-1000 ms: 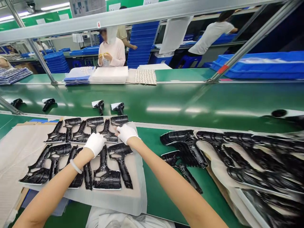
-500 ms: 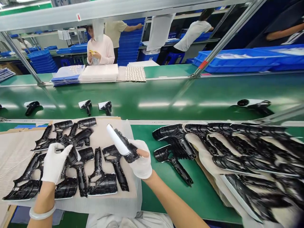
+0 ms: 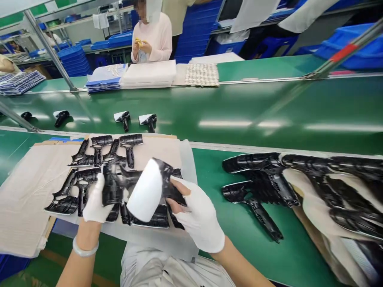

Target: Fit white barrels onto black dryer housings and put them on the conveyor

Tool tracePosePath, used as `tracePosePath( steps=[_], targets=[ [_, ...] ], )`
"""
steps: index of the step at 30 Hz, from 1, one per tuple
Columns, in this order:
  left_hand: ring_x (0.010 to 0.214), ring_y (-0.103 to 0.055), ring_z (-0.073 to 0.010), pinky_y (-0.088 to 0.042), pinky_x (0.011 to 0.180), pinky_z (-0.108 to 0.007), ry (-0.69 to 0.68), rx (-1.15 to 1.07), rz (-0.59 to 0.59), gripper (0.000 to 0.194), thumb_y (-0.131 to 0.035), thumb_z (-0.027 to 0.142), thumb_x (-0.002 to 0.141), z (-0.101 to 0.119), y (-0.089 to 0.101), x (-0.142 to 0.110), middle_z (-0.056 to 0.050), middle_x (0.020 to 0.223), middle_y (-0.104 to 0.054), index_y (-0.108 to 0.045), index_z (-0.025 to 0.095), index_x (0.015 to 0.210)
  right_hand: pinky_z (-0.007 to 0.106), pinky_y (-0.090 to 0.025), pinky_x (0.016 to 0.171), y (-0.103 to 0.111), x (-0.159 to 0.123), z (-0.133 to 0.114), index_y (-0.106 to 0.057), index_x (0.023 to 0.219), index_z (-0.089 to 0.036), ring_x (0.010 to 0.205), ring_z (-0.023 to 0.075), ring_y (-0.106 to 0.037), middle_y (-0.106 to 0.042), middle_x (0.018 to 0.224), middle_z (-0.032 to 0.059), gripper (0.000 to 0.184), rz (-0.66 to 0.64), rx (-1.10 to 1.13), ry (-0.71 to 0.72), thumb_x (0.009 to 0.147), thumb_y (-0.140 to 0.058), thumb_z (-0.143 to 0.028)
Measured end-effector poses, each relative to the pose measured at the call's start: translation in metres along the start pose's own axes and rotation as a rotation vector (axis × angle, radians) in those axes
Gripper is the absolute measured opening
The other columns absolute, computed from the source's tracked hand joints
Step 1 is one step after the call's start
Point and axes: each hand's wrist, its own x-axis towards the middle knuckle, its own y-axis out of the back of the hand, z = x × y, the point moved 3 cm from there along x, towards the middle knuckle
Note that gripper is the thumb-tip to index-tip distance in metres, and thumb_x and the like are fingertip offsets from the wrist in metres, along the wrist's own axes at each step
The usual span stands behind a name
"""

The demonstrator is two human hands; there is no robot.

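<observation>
"So, what's on the line?"

"Well, a green conveyor belt [image 3: 269, 107] runs under a pale foam sheet [image 3: 26, 199], with glossy black plastic housings [image 3: 101, 149] laid out in rows."

"And the hands?"

"Gloved, and both closed on one black housing [image 3: 112, 187], held up over the sheet. A white wrap [image 3: 145, 191] covers its middle. The left hand [image 3: 95, 201] grips one end, the right hand [image 3: 200, 215] the other, its bare fingertips [image 3: 178, 201] showing."

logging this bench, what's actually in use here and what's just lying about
In use: left hand, right hand, glossy black plastic housing, white sleeve, housings laid out on the sheet

Lying about: housings piled at right, stacked blue crates
</observation>
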Motion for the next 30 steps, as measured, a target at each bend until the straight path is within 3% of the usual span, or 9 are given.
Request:
tracePosePath(
  steps=[5,8,12,15,17,21,25,27,30],
  targets=[
    [0.139,-0.048,-0.0308,-0.033,0.121,-0.043,0.227,-0.334,-0.186,0.069,-0.046,0.071,0.088,0.029,-0.037,-0.006,-0.011,0.136,-0.065,-0.062,0.022,0.135,0.042,-0.059,0.090,-0.024,-0.002,-0.010,-0.057,0.130,-0.017,0.111,0.0267,-0.068,-0.071,0.118,0.0143,0.039,-0.077,0.027,0.131,0.091,-0.056,-0.018],
    [0.138,-0.050,-0.0320,-0.039,0.117,-0.042,0.425,-0.593,-0.262,0.079,-0.051,0.078,0.082,0.052,-0.052,-0.010,-0.010,0.134,-0.067,-0.062,0.021,0.135,0.041,-0.059,0.090,-0.032,-0.007,-0.010,-0.058,0.127,-0.017,0.110,0.0266,-0.068,-0.071,0.120,0.0146,0.036,-0.094,0.012,0.142,0.091,-0.056,-0.017],
    [0.139,-0.048,-0.0319,-0.038,0.118,-0.040,0.463,-0.634,-0.269,0.080,-0.058,0.076,0.079,0.057,-0.052,-0.014,-0.010,0.141,-0.062,-0.061,0.020,0.136,0.040,-0.059,0.086,-0.036,-0.010,-0.008,-0.058,0.127,-0.018,0.104,0.0258,-0.070,-0.072,0.116,0.0135,0.038,-0.221,0.080,0.022,0.089,-0.055,-0.014],
    [0.141,-0.046,-0.0325,-0.038,0.118,-0.044,0.300,-0.615,-0.387,0.078,-0.046,0.076,0.086,0.058,-0.045,-0.016,-0.013,0.143,-0.059,-0.058,0.021,0.140,0.041,-0.058,0.080,-0.040,-0.008,-0.005,-0.061,0.116,-0.019,0.094,0.0260,-0.069,-0.072,0.103,0.0114,0.031,-0.398,0.264,-0.201,0.085,-0.058,-0.019],
    [0.142,-0.044,-0.0353,-0.037,0.119,-0.049,0.076,-0.522,-0.436,0.084,-0.046,0.079,0.083,0.064,-0.039,-0.016,-0.015,0.147,-0.055,-0.052,0.022,0.145,0.037,-0.056,0.070,-0.043,-0.008,-0.006,-0.058,0.102,-0.019,0.079,0.0227,-0.067,-0.070,0.089,0.0074,0.018,-0.564,0.500,-0.412,0.086,-0.057,-0.028],
    [0.147,-0.032,-0.0439,-0.026,0.120,-0.062,-0.394,-0.156,-0.347,0.117,-0.070,0.083,0.055,0.086,-0.029,-0.015,-0.020,0.158,-0.038,-0.042,0.022,0.151,0.026,-0.045,0.052,-0.049,-0.011,-0.020,-0.046,0.085,-0.021,0.055,0.0134,-0.053,-0.055,0.064,-0.0027,0.035,-0.875,0.969,-0.755,0.095,-0.044,-0.055],
    [0.122,-0.061,-0.0405,-0.046,0.108,-0.056,-0.509,-0.004,-0.295,0.099,-0.081,0.074,0.051,0.099,-0.027,-0.011,-0.020,0.125,-0.067,-0.060,0.019,0.131,0.025,-0.044,0.062,-0.051,-0.013,-0.037,-0.048,0.074,-0.018,0.067,0.0118,-0.050,-0.055,0.072,0.0003,0.059,-0.918,1.100,-0.769,0.084,-0.052,-0.076],
    [0.102,-0.071,-0.0359,-0.054,0.096,-0.050,-0.558,0.002,-0.261,0.087,-0.084,0.070,0.050,0.103,-0.026,-0.010,-0.015,0.106,-0.073,-0.065,0.019,0.118,0.024,-0.041,0.052,-0.054,-0.021,-0.046,-0.051,0.074,-0.017,0.054,0.0095,-0.047,-0.055,0.066,0.0000,0.066,-1.004,1.283,-0.881,0.081,-0.047,-0.083],
    [0.092,-0.072,-0.0305,-0.058,0.088,-0.044,-0.560,-0.067,-0.205,0.079,-0.087,0.065,0.054,0.103,-0.027,-0.011,-0.012,0.102,-0.072,-0.064,0.020,0.116,0.021,-0.033,0.037,-0.057,-0.036,-0.054,-0.053,0.074,-0.016,0.035,0.0069,-0.040,-0.056,0.057,0.0006,0.068,-1.083,1.550,-1.151,0.083,-0.043,-0.082]
  ],
)
